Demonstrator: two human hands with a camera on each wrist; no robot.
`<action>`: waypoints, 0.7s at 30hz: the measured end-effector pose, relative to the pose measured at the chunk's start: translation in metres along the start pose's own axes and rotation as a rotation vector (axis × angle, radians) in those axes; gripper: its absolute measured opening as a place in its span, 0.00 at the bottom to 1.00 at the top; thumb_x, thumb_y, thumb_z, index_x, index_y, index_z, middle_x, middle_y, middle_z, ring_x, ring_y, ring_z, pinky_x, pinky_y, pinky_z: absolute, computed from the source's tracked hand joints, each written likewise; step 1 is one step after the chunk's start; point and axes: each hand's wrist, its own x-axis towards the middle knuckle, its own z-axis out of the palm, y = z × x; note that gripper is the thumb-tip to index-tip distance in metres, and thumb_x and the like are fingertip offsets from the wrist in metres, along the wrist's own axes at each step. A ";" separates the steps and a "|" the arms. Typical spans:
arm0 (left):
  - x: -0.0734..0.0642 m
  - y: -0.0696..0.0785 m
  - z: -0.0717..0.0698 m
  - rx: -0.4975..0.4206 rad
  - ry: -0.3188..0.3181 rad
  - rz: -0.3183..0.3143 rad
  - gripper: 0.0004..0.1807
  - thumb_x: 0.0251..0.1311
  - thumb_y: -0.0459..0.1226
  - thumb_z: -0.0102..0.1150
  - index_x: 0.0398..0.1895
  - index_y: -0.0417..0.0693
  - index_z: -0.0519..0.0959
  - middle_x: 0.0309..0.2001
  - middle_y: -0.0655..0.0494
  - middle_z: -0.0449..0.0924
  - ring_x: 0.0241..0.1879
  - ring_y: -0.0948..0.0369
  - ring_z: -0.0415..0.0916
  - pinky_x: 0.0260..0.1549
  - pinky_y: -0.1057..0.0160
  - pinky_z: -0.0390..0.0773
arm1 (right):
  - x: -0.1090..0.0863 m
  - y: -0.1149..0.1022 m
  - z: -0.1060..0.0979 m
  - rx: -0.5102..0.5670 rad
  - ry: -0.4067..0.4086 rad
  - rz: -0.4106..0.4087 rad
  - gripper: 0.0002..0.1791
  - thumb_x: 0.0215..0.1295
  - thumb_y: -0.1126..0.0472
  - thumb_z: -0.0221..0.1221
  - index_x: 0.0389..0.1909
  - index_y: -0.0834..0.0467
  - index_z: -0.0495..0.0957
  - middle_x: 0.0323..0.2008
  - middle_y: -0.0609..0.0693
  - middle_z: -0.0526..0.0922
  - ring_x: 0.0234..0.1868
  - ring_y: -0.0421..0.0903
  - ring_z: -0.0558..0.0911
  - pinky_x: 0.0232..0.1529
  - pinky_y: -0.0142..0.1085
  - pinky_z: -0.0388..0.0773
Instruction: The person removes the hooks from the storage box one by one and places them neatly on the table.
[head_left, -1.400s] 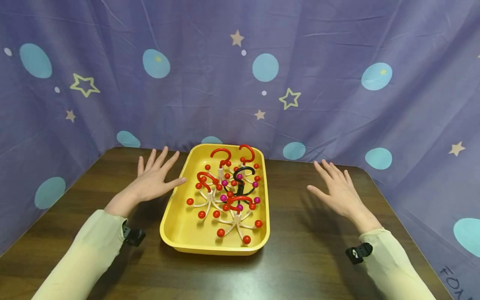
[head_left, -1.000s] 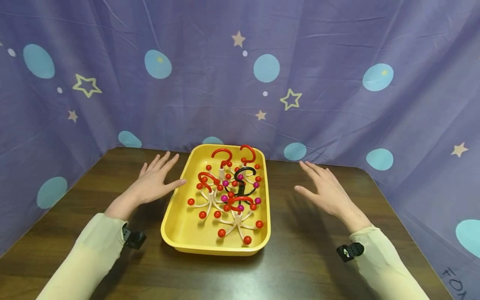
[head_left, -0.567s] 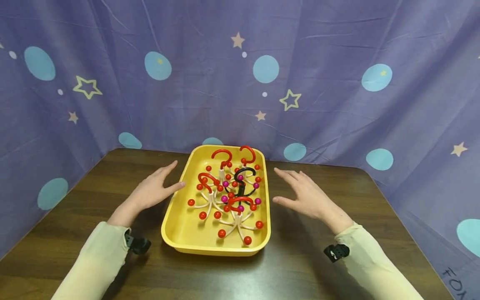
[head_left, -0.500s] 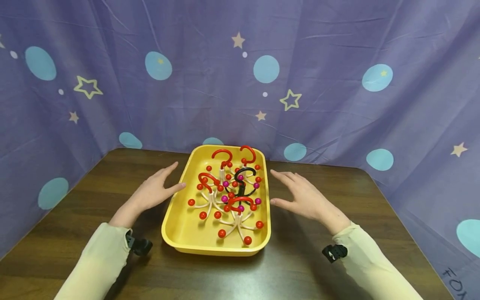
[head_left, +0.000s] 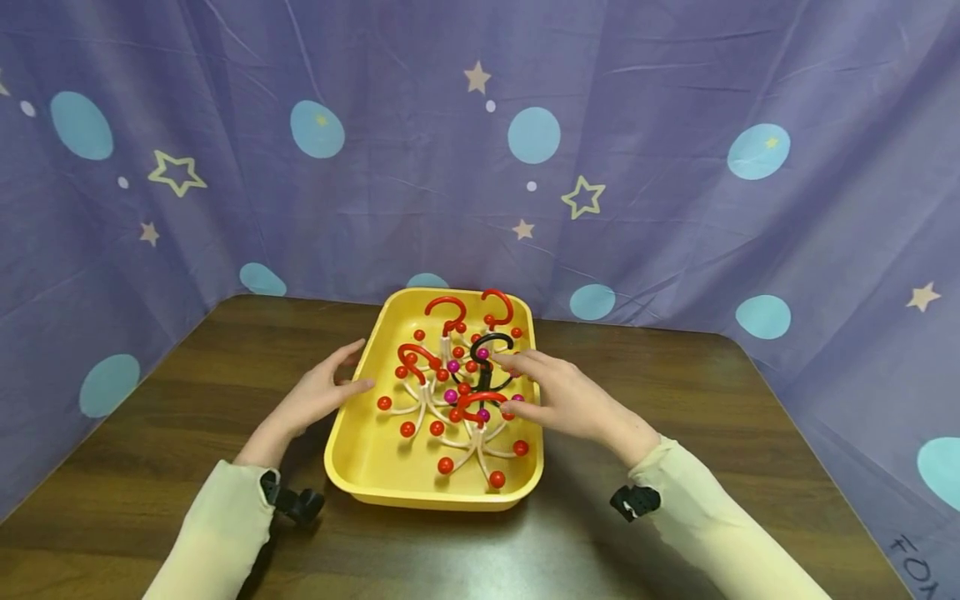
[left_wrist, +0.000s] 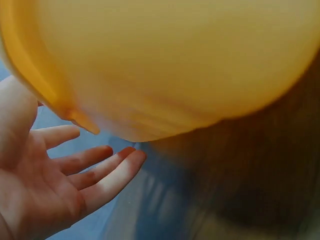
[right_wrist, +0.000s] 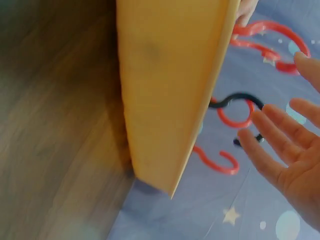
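Curtain: purple backdrop (head_left: 637, 208), star and blue-spot print.
Table: dark wood-look top (head_left: 675, 367).
Yellow tray: (head_left: 427, 502) on table, between the hands, holding all the pieces.
Left hand: (head_left: 311, 402) at tray's left side, fingers extended, thumb over rim; contact can't be told.
Right hand: (head_left: 573, 400) over tray's right side, fingers spread and near-straight, nothing gripped; hands well apart.
Red-hook pieces: (head_left: 424, 392) four in tray, pale legs, red ball tips.
Black-hook piece: (head_left: 484, 379) one, magenta balls, tray's right half, just beside right fingertips.
Writing: dark letters "FON" (head_left: 915, 568), curtain's lower right, cut by frame edge.
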 end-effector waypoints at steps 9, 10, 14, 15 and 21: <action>0.000 -0.007 0.005 -0.174 0.005 -0.047 0.41 0.58 0.41 0.57 0.71 0.51 0.48 0.63 0.35 0.57 0.50 0.44 0.72 0.42 0.53 0.76 | 0.015 -0.015 0.014 0.025 -0.003 -0.157 0.25 0.59 0.53 0.60 0.57 0.54 0.71 0.48 0.46 0.78 0.50 0.41 0.75 0.51 0.35 0.72; 0.000 -0.008 0.005 -0.183 0.008 -0.046 0.40 0.58 0.42 0.57 0.71 0.51 0.48 0.63 0.35 0.57 0.51 0.44 0.71 0.43 0.52 0.76 | 0.015 -0.016 0.016 0.027 0.001 -0.170 0.24 0.59 0.54 0.60 0.56 0.53 0.72 0.48 0.46 0.78 0.49 0.40 0.76 0.51 0.34 0.73; 0.000 -0.011 0.006 -0.238 0.012 -0.038 0.40 0.59 0.42 0.56 0.71 0.51 0.48 0.63 0.36 0.57 0.53 0.44 0.69 0.45 0.51 0.74 | 0.018 -0.019 0.023 0.036 0.033 -0.212 0.18 0.58 0.57 0.61 0.51 0.53 0.76 0.41 0.45 0.79 0.39 0.37 0.76 0.42 0.29 0.74; 0.000 -0.012 0.007 -0.247 0.011 -0.036 0.40 0.59 0.42 0.56 0.71 0.51 0.48 0.63 0.36 0.58 0.53 0.44 0.68 0.45 0.51 0.74 | 0.019 -0.020 0.024 0.038 0.043 -0.223 0.17 0.58 0.57 0.61 0.49 0.54 0.76 0.40 0.44 0.79 0.37 0.36 0.75 0.41 0.28 0.74; 0.000 -0.014 0.009 -0.284 0.000 -0.024 0.38 0.60 0.43 0.56 0.71 0.52 0.50 0.61 0.36 0.61 0.51 0.47 0.70 0.44 0.54 0.75 | 0.021 -0.021 0.030 0.039 0.091 -0.246 0.09 0.58 0.60 0.61 0.40 0.54 0.80 0.35 0.42 0.79 0.34 0.35 0.75 0.38 0.26 0.73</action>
